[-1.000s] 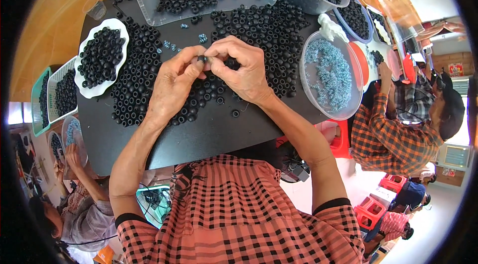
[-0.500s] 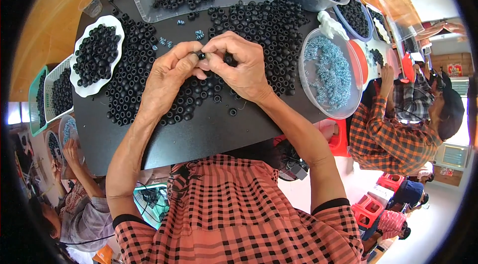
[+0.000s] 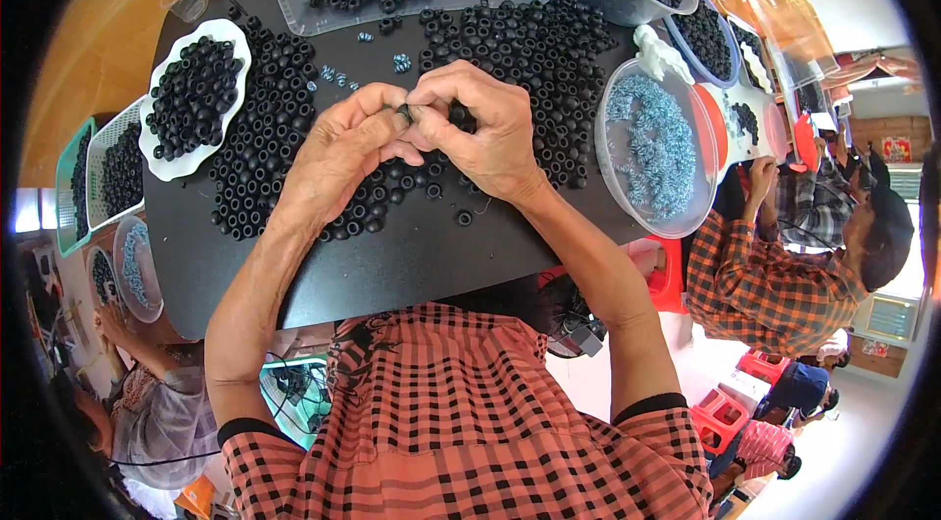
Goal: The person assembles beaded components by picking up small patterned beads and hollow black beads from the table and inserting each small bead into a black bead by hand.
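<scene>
Above the loose beads, my left hand (image 3: 343,143) and my right hand (image 3: 490,133) meet fingertip to fingertip. Both pinch one small black bead (image 3: 404,113), mostly covered by the thumbs and fingers. Another black bead (image 3: 462,116) shows in the curl of my right hand. Around and beneath my hands lie many black round beads with wide holes (image 3: 265,177). Just beyond my fingertips a few small blue coiled pieces (image 3: 402,63) lie on the dark table (image 3: 412,275).
A clear bin of black beads (image 3: 294,18) stands at the back. Left is a white scalloped plate (image 3: 157,155) heaped with beads; right, a clear tub (image 3: 613,182) of blue coils. A white cloth-like bundle (image 3: 662,54) sits by the tub. Co-workers sit on both sides.
The bead between my fingertips is now more covered by my thumbs and fingers. My hands stay together in nearly the same place; the view has shifted slightly.
</scene>
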The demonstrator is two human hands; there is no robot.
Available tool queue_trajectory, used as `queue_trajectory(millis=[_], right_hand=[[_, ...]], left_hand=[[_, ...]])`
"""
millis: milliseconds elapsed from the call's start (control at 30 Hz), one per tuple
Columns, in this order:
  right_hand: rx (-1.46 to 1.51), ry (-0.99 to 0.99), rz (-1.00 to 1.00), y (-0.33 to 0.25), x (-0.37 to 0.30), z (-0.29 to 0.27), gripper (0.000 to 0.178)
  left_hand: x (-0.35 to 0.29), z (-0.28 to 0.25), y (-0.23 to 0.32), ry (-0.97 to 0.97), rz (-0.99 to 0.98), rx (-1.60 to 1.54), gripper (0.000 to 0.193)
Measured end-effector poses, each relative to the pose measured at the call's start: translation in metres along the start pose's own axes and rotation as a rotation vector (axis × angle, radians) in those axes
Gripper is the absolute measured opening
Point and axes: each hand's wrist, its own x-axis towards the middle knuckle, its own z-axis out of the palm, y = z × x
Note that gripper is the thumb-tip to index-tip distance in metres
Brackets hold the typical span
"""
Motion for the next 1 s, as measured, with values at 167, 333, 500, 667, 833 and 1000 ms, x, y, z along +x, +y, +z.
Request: queue_trajectory(millis=[167, 333, 500, 667, 833, 1000], right_hand=[[0.150, 0.045, 0.163, 0.001, 0.002, 0.000, 0.011], [0.094, -0.015, 0.086, 0.000, 0.003, 0.001, 0.008], [-0.006, -0.080, 0.066, 0.000, 0.002, -0.005, 0.009], [0.013, 0.015, 0.209, 0.005, 0.000, 0.002, 0.010], [-0.071, 0.075, 0.156, 0.004, 0.018, 0.012, 0.009], [-0.436, 0.084, 0.033, 0.039, 0.063, -0.019, 0.015]], left_hand=[[0.000, -0.001, 0.004, -0.052, -0.017, -0.053, 0.019], [-0.004, -0.002, 0.001, -0.042, -0.014, -0.069, 0.019], [-0.008, 0.007, -0.006, -0.087, -0.057, -0.010, 0.018], [-0.026, 0.025, 0.003, -0.162, -0.164, 0.251, 0.016], [-0.034, 0.002, 0.000, -0.071, -0.061, 0.189, 0.016], [-0.029, -0.012, -0.012, 0.014, 0.067, 0.066, 0.018]])
